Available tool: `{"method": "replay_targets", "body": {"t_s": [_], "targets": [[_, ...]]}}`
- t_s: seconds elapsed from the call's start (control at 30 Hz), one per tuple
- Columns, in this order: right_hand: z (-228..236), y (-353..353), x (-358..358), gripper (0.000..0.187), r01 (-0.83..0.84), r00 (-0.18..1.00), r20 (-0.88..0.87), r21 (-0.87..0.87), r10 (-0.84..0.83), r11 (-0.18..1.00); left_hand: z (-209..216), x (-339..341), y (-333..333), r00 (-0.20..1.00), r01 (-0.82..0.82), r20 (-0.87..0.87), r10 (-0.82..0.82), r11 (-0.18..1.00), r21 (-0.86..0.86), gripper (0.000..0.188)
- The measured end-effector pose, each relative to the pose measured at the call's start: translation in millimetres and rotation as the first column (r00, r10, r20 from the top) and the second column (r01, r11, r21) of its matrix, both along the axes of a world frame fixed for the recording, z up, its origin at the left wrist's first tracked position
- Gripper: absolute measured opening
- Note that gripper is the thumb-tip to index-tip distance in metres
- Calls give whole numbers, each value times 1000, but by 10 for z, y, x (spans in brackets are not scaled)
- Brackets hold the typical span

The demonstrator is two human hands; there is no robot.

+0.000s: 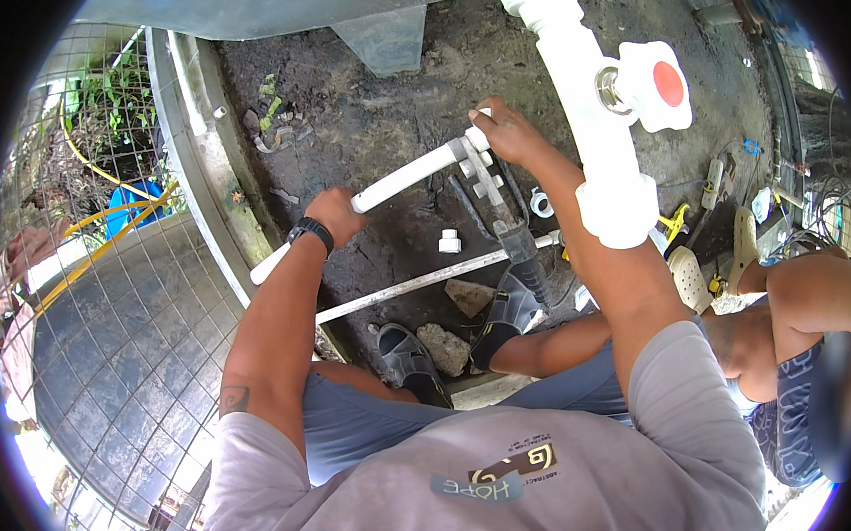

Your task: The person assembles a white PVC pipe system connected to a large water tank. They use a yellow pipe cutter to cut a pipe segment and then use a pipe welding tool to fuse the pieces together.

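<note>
A white plastic pipe (405,181) slants across in front of me. My left hand (337,216) is closed around it near its lower left part, with a dark watch on the wrist. At the pipe's upper right end my right hand (509,132) is closed round the white end, with the fingers partly hidden. Just below that end, a grey metal tool with dark handles (491,188) lies against or under the pipe; I cannot tell which. On the ground nearby sit a small white pipe fitting (449,241) and a white ring (541,203).
A thick white pipe with a red-centred valve knob (667,84) rises at the upper right. A thinner white pipe (415,286) lies near my feet beside stones (443,349). Wire mesh (127,347) stands at left. Another person's leg (809,292) is at right, near pale clogs (691,279).
</note>
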State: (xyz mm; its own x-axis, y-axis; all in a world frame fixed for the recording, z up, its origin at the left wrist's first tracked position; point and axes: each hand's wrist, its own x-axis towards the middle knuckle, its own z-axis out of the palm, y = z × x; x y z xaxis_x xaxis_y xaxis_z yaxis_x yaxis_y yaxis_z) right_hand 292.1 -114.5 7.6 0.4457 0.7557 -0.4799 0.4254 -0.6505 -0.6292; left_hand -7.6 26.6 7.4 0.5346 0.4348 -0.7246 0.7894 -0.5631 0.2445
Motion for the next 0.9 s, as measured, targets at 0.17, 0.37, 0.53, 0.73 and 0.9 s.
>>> {"method": "replay_targets", "body": {"t_s": [0.17, 0.37, 0.53, 0.73, 0.9], "targets": [[-27, -33, 46, 54, -43, 999, 0, 12, 43, 999, 170, 59, -181, 999, -37, 27, 32, 983, 177, 28], [50, 40, 40, 55, -32, 999, 9, -54, 32, 998, 122, 20, -294, 997, -67, 53, 55, 959, 276, 29], [4, 58, 3, 57, -31, 997, 68, -98, 38, 995, 41, 37, 18, 999, 34, 36, -32, 998, -59, 48], [-24, 32, 26, 56, -62, 998, 9, -67, 63, 996, -29, 38, 222, 967, -246, -174, 186, 858, -451, 53], [-90, 16, 14, 54, -34, 999, 10, -53, 35, 998, 33, 57, 102, 993, 109, 57, -98, 966, -234, 39]]}}
